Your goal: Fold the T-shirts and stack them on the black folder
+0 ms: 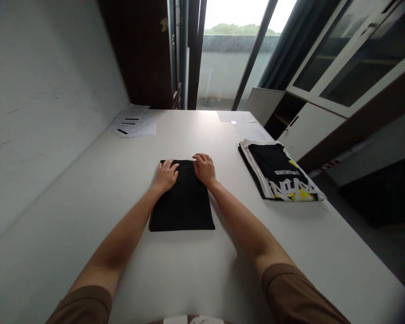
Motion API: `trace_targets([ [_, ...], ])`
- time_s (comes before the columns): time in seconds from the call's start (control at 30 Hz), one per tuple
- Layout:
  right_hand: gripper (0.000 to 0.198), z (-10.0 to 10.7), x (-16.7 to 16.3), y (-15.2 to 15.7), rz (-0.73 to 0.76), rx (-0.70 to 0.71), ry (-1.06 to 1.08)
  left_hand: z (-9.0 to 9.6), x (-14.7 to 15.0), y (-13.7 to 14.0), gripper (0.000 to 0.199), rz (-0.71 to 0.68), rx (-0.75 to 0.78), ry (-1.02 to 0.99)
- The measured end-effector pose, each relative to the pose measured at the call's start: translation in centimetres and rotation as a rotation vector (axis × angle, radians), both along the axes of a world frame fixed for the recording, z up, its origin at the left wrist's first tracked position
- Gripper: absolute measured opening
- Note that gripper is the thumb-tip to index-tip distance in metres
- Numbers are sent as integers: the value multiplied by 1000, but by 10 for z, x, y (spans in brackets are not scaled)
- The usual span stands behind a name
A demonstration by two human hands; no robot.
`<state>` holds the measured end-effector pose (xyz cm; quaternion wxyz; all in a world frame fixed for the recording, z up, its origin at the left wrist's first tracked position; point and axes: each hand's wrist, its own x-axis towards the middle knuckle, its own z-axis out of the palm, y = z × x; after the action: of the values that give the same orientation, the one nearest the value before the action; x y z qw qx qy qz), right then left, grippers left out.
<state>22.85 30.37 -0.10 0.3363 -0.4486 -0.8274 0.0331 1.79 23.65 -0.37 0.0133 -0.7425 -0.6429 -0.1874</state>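
- Black, rectangular folded cloth (184, 207) lies flat on the smooth white tabletop (87, 198), centre, well left of the stack of folded black and off-white fabric with yellow-and-white print (263, 162).
- Step in hand, as judged: squaring and flattening the fold at its far edge.
- To do it well: light, even pressure from both sides. Too hard a pull at one far corner would likely skew the layers or drag the whole piece over the slick surface.
- Near edge looks straight; a good line to true the far edge against. Smoothing outward from the middle should keep creases from gathering.
- Left grip (167, 175): palm down over the far left corner, fingers somewhat spread and bent, tips on the fabric.
- Right grip (205, 170): at the far right corner, fingers close together, curled toward the left. Cannot tell whether it pinches the edge or merely rests there.
- Forearms (121, 238) angle inward from the near side, flanking the cloth; the right one crosses the tabletop just beside its right edge.
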Motion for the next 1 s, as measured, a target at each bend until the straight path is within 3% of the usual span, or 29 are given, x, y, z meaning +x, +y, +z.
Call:
trace_targets([
  [0.1, 37, -4, -12, -9, 183, -67, -122, -9, 3, -2, 55, -38, -124, 100],
  [0.17, 41, -12, -18, -12, 195, -139, -198, -13, 0, -1, 62, -23, -187, 127],
  [0.43, 64, -30, -23, -8, 40, -269, -341, -16, -9, 5, 75, 125, -221, 147],
  [0.73, 64, -27, -17, -8, -187, -277, -328, -20, -27, 6, 71, 247, -175, 86],
  [0.8, 62, -19, -16, -12, -157, -203, -306, -15, -27, 5, 66, 247, -102, 75],
  [0.9, 57, -9, -17, -20, 18, -88, -284, -7, -19, 1, 59, 207, -2, 72],
  [1.0, 55, -9, -23, -25, 180, -98, -304, -5, -7, -4, 55, 149, -9, 93],
])
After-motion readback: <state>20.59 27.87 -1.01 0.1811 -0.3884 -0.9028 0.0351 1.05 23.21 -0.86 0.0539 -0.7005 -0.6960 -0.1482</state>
